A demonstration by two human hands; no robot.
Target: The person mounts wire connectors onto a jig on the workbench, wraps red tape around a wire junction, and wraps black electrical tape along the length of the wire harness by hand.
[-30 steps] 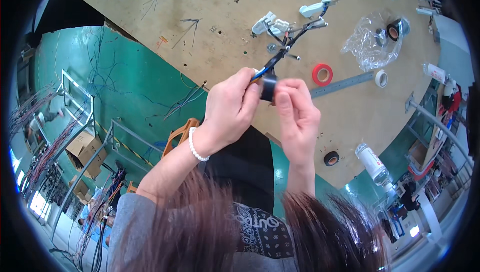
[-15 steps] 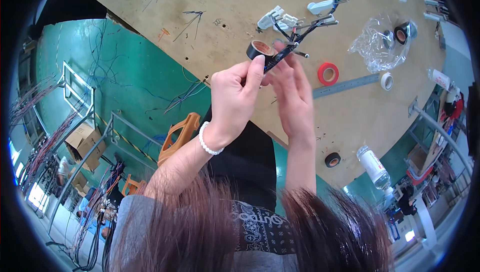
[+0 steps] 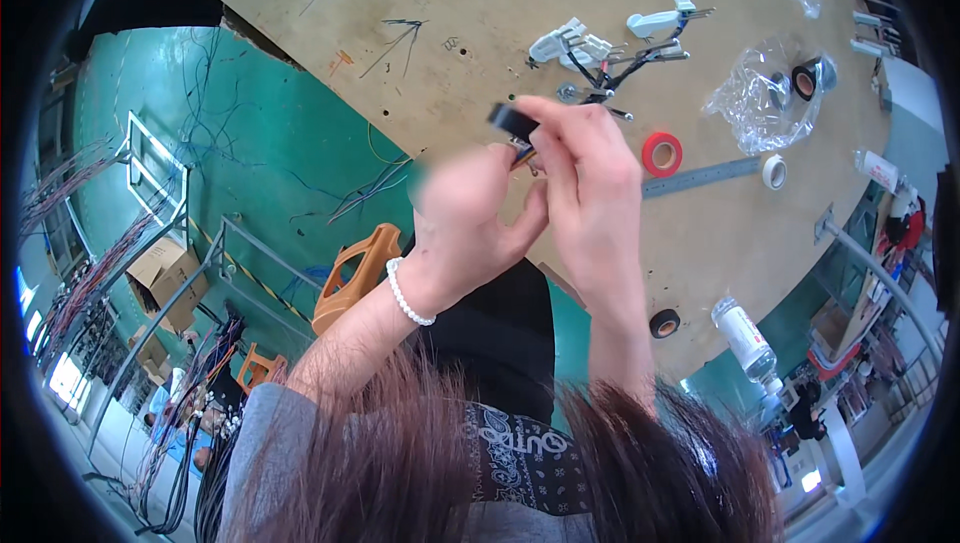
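My right hand pinches a roll of black tape beside the wire harness. The harness is black-wrapped and runs from forked metal pegs and white holders on the board toward my hands. A few coloured wires show between the hands. My left hand, partly blurred, closes around the near end of the harness, its thumb pointing toward my right hand. The hands cover the place where the tape meets the wires.
On the wooden board lie a red tape roll, a white tape roll, a steel ruler, another black roll and clear plastic wrap. A bottle stands near the right edge. An orange stool is at left.
My right hand has come round over the harness and taken the black tape roll, which was by my left thumb. My left hand has turned and lowered slightly. The view has shifted a little.
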